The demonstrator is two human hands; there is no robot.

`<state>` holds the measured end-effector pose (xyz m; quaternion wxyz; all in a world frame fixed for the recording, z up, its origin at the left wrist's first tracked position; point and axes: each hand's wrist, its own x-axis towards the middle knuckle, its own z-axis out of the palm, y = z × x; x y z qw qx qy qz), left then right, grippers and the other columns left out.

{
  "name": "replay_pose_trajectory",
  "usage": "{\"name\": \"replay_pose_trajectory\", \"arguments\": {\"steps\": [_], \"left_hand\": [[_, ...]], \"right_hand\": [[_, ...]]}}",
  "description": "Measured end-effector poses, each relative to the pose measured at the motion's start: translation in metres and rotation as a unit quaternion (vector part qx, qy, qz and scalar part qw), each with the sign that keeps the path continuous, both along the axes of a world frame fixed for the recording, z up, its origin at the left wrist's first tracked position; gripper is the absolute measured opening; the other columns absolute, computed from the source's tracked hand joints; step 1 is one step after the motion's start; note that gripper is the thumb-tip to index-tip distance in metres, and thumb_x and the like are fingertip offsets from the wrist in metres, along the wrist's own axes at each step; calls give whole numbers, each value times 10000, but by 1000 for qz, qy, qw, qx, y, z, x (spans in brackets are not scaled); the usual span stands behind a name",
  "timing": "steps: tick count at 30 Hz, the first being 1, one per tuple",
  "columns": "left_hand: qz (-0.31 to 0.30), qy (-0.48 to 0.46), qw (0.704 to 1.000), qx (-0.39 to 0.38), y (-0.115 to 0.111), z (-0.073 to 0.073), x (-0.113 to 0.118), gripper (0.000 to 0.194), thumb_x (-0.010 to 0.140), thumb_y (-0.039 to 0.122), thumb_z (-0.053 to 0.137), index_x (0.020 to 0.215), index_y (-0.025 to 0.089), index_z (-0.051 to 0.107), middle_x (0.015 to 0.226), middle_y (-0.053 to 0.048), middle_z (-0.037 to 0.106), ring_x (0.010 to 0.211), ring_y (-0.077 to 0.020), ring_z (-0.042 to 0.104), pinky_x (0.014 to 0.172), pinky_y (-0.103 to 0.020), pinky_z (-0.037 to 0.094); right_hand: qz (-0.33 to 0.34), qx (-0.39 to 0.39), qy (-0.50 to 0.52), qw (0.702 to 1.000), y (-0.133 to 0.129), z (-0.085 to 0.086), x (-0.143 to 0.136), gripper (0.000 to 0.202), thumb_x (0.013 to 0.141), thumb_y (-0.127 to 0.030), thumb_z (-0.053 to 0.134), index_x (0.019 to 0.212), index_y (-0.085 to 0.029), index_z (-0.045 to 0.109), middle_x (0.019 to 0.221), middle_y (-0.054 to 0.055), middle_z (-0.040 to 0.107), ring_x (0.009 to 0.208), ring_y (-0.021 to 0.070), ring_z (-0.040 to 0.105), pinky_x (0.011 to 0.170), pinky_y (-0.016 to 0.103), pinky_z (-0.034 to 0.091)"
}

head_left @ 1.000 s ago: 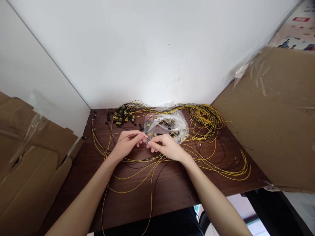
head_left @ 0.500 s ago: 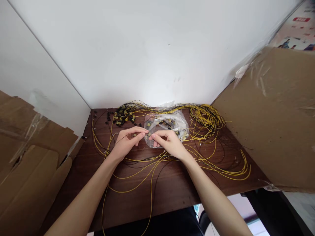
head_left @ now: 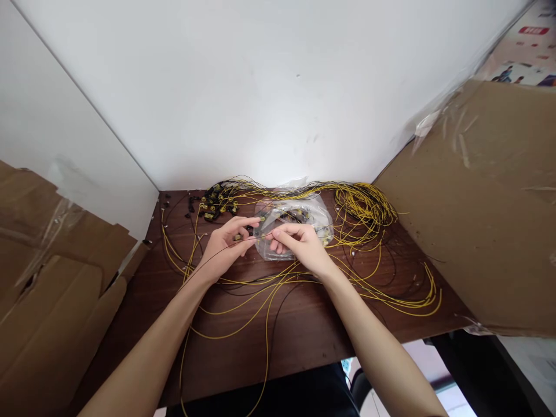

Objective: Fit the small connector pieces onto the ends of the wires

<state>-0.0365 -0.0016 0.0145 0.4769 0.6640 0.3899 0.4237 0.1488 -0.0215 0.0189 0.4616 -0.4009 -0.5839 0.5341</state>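
My left hand (head_left: 221, 246) hovers over the table with thumb and forefinger apart. A thin black wire (head_left: 212, 255) crosses its thumb and trails down along the left forearm. My right hand (head_left: 297, 246) pinches that wire between thumb and forefinger, its other fingers curled beneath. Small dark and yellowish pieces show through the gap in my left hand; whether they touch it, I cannot tell. Behind the fingertips lies a clear plastic bag (head_left: 319, 211) with small black and yellow parts inside.
Black and yellow connector-like parts (head_left: 212, 202) are heaped at the back left of the brown table (head_left: 234, 365). A coil of yellow and black wires (head_left: 365, 205) lies back right. Loose yellow wires (head_left: 403, 306) spread across the front. Cardboard (head_left: 486, 202) stands at both sides.
My left thumb and forefinger have parted, where before they met near the right fingertips. The black wire now runs across the left thumb. My right hand keeps its pinch, with little movement.
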Motion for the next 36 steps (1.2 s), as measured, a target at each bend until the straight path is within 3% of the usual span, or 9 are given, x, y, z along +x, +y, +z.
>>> {"name": "replay_pose_trajectory", "arguments": {"steps": [5,10,17,20,24,27,30,33,36], "left_hand": [[-5,104,991,78,3,-1,-3,274,732,274,647,999,238,695,879,-22,496,610,-82,391,572,-199,391],[-33,117,989,83,3,-3,-1,196,765,303,609,898,198,707,1079,-67,539,690,-105,486,580,-208,402],[-77,141,987,7,-3,4,-1,215,786,344,591,791,167,712,734,-26,669,676,-132,540,624,-221,388],[-121,53,989,-63,-4,3,-3,187,769,316,622,774,158,722,708,-28,653,589,-97,481,544,-208,347],[-146,-178,960,-157,-2,1,-7,154,745,278,659,762,134,711,562,4,504,503,-52,334,477,-186,285],[-113,-274,932,-208,1,3,-9,131,752,223,656,774,98,693,475,51,324,474,-37,255,439,-149,250],[-81,-326,908,-252,5,6,-9,108,750,181,652,783,81,675,466,68,243,459,-38,204,389,-121,208],[-65,-366,887,-274,7,6,-9,102,741,167,655,783,75,668,465,73,216,456,-40,182,370,-104,215],[-45,-391,876,-278,8,7,-8,112,746,175,655,773,68,670,462,74,209,448,-39,184,367,-100,242]], "right_hand": [[9,-26,35,999,-1,2,1,296,800,-408,588,828,-132,687,659,23,637,561,78,528,569,213,451],[-18,-47,85,995,0,0,1,285,775,-402,613,813,-128,683,638,19,628,539,78,526,547,211,442],[-273,-9,130,953,6,-3,3,255,756,-383,622,818,-147,697,524,-39,527,425,44,346,411,192,275],[-301,-15,233,925,9,0,7,199,728,-337,651,816,-162,686,729,-1,641,510,54,464,452,190,344],[-285,-65,353,889,11,3,13,116,753,-274,619,790,-168,647,889,29,688,688,85,600,554,187,445],[-253,-129,426,859,14,4,19,79,792,-225,551,736,-184,589,856,10,693,712,83,618,598,188,476],[-221,-162,474,837,16,4,24,77,798,-192,519,723,-198,538,683,-43,639,569,56,560,531,169,447],[-184,-175,441,861,16,5,25,92,780,-219,552,701,-193,512,449,-97,394,391,44,366,405,156,329],[-170,-166,317,918,15,1,21,135,737,-293,618,718,-175,555,421,-112,260,369,45,237,366,172,221]]}}
